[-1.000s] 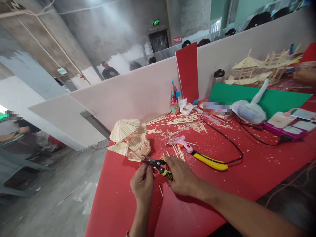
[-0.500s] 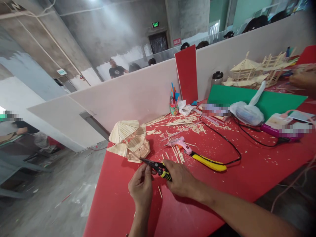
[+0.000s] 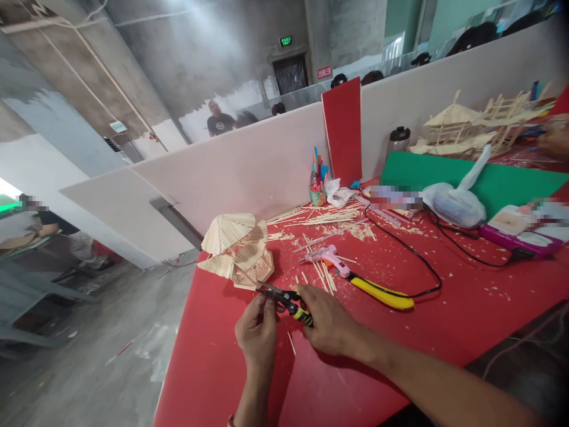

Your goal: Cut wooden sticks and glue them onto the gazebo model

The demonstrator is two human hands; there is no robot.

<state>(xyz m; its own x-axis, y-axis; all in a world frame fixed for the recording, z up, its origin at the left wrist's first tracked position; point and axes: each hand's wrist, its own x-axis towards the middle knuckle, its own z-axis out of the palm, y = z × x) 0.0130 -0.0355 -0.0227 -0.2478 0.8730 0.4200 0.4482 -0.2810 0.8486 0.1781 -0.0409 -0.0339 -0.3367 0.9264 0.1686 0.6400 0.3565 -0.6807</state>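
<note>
My right hand point(image 3: 326, 320) is wrapped round a pair of pliers point(image 3: 291, 303) with long pointed black jaws and black-and-yellow handles. The jaws point left and stand slightly apart. Close below them my left hand point(image 3: 258, 326) is closed in a pinch at the fingertips; whatever it holds is too small to make out. Just beyond the jaw tips stands a small pavilion model point(image 3: 237, 252) of thin wooden sticks, with a slatted roof and a many-sided base. Neither hand grips the model. A short loose stick point(image 3: 291, 343) lies on the red table beside my left hand.
A pink glue gun point(image 3: 326, 258) and a yellow-handled cutter point(image 3: 382, 295) lie right of the pliers. Loose sticks point(image 3: 326, 217) and scraps spread behind. A pen cup point(image 3: 318, 194), plastic bag point(image 3: 456, 203) and green board point(image 3: 511, 184) stand farther back. A black cable point(image 3: 404, 243) crosses the red tabletop point(image 3: 444, 320).
The jaws of the pliers have parted a little. The whole view has shifted slightly, and both hands stay near the model's base.
</note>
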